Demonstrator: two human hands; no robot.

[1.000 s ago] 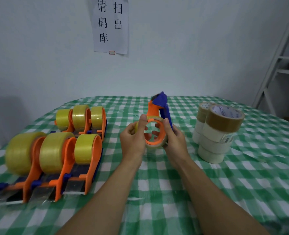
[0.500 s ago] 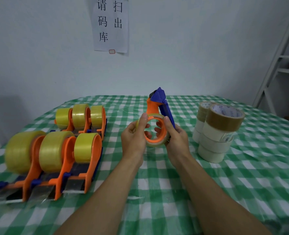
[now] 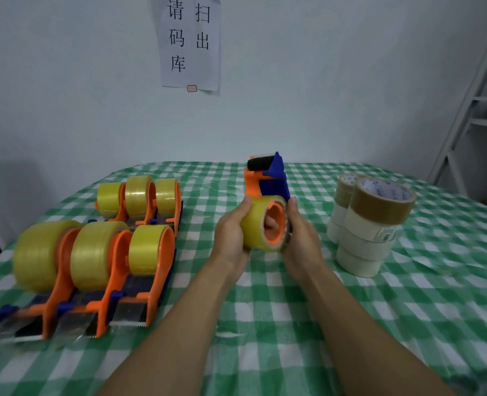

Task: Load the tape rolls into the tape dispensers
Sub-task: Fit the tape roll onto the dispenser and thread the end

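An orange and blue tape dispenser (image 3: 268, 181) is held upright above the middle of the table, roller end up. A yellow tape roll (image 3: 255, 224) sits on its orange hub. My left hand (image 3: 231, 235) grips the roll from the left, thumb on top. My right hand (image 3: 299, 238) grips the dispenser and the roll's right side, fingers showing through the hub. Loose rolls of brown and white tape (image 3: 371, 221) stand in two stacks to the right.
Three loaded dispensers (image 3: 93, 270) lie at the front left, three more (image 3: 139, 201) behind them. The green checked tablecloth (image 3: 265, 310) covers the table. A paper sign (image 3: 189, 41) hangs on the wall. A white shelf frame (image 3: 471, 98) stands at the right.
Both hands have turned the dispenser and roll, so the roll's yellow outer face now shows on the left. The dispenser's roller end has risen slightly.
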